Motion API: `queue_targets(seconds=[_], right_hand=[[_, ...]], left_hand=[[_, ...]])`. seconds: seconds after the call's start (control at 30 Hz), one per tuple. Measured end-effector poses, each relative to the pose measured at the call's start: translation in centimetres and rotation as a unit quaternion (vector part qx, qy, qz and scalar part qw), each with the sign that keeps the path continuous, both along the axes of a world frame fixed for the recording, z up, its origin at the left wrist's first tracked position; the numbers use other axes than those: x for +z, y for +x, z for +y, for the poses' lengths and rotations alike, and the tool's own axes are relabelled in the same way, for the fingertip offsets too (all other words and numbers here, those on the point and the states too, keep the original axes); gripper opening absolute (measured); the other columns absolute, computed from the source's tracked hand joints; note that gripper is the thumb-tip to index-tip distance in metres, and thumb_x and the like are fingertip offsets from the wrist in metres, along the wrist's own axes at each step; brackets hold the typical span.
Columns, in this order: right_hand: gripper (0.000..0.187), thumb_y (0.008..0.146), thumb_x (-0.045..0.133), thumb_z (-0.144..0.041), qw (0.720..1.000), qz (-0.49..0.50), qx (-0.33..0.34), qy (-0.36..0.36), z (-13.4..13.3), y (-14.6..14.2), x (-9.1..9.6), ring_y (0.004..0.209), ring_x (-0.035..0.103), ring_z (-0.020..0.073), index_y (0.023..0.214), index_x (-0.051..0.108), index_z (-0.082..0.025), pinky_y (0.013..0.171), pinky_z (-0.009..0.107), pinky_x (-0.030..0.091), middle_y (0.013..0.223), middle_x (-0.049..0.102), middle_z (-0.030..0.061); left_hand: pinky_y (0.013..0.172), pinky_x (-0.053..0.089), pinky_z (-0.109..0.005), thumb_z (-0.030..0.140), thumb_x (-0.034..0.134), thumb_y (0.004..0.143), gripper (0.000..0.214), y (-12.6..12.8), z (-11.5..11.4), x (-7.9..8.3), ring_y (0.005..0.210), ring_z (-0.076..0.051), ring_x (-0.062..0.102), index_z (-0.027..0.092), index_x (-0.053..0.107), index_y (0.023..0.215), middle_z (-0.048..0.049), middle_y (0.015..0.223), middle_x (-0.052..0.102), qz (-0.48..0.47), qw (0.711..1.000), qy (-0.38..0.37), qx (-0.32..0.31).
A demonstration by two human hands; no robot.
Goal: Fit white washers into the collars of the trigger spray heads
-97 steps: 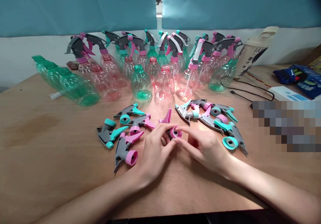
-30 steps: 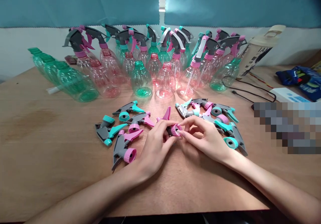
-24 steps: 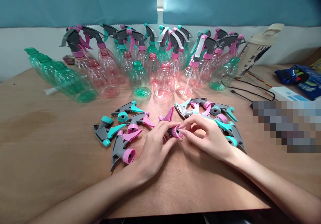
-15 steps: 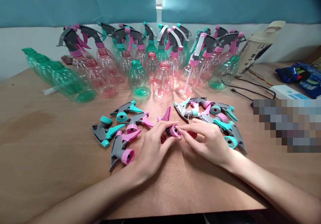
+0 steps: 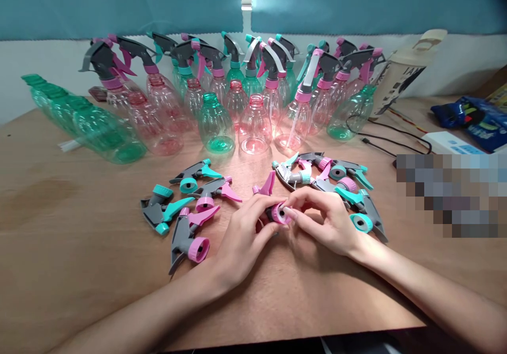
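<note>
My left hand (image 5: 247,232) is wrapped round a grey and pink trigger spray head (image 5: 280,214), its collar opening turned up towards me and its pink trigger pointing away. Inside the collar a pale ring surrounds a dark hole. The thumb and forefinger of my right hand (image 5: 325,216) pinch at the collar's right rim; whether a small part is between them is hidden. Loose spray heads lie on both sides: a pink one (image 5: 190,240) and a teal one (image 5: 162,208) to the left, another teal one (image 5: 366,216) beside my right hand.
Behind the spray heads stand rows of clear pink bottles (image 5: 255,127) and green bottles (image 5: 216,127), several fitted with spray heads. On the right are a cream drinking bottle (image 5: 407,74), a black cable (image 5: 388,145), a white box (image 5: 449,145) and a blue packet (image 5: 483,124).
My right fingers have drawn in and bent more at the collar, and a pale ring shows more plainly inside it. The view has shifted slightly; the left hand keeps its hold.
</note>
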State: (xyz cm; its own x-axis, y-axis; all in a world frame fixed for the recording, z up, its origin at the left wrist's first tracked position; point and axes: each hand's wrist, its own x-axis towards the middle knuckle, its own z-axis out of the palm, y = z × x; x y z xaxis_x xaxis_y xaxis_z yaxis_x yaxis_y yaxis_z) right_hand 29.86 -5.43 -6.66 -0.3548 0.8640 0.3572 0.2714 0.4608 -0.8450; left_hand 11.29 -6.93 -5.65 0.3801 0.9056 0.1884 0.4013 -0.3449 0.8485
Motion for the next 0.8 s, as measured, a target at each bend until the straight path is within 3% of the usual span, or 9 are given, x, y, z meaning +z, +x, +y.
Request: queue_targets(seconds=[0.17,0.4,0.67,0.8], right_hand=[[0.005,0.085,0.057,-0.022,0.999,-0.03,0.022,0.034,0.3,0.1,0.4,0.057,0.056,0.0114,0.084,0.059,-0.018,0.053,0.023,0.045,0.065,0.06,-0.0017],[0.011,0.089,0.051,-0.021,0.974,-0.112,0.047,0.189,0.5,-0.1,0.7,0.057,0.052,0.0117,0.09,0.061,-0.017,0.058,0.026,0.04,0.065,0.059,-0.0015],[0.032,0.098,0.043,-0.026,0.942,-0.174,0.039,0.284,0.8,-0.3,0.1,0.055,0.043,0.0097,0.071,0.058,-0.016,0.051,0.022,0.034,0.064,0.051,-0.0003],[0.039,0.098,0.044,-0.025,0.942,-0.173,0.019,0.286,1.3,0.4,-0.1,0.052,0.037,0.0085,0.06,0.048,-0.018,0.049,0.021,0.031,0.06,0.042,-0.0027]], left_hand=[[0.078,0.045,-0.028,0.008,0.061,0.085,0.027,0.0,-0.1,0.0,0.086,-0.017,0.058,0.02,0.06,0.109,-0.0023,0.104,0.065,0.017,1.0,-0.006,-0.005],[0.08,0.045,-0.027,0.007,0.06,0.085,0.024,0.1,0.0,-0.4,0.09,-0.017,0.058,0.017,0.059,0.107,-0.0031,0.104,0.064,0.013,1.0,0.0,-0.019],[0.082,0.045,-0.026,0.005,0.056,0.086,0.029,0.5,0.0,-0.3,0.094,-0.016,0.058,0.019,0.059,0.11,-0.0016,0.106,0.063,-0.004,1.0,-0.005,-0.019],[0.076,0.045,-0.025,0.006,0.058,0.085,0.029,0.2,0.0,-0.3,0.082,-0.014,0.058,0.02,0.059,0.11,0.0002,0.1,0.064,-0.001,0.999,-0.03,0.013]])
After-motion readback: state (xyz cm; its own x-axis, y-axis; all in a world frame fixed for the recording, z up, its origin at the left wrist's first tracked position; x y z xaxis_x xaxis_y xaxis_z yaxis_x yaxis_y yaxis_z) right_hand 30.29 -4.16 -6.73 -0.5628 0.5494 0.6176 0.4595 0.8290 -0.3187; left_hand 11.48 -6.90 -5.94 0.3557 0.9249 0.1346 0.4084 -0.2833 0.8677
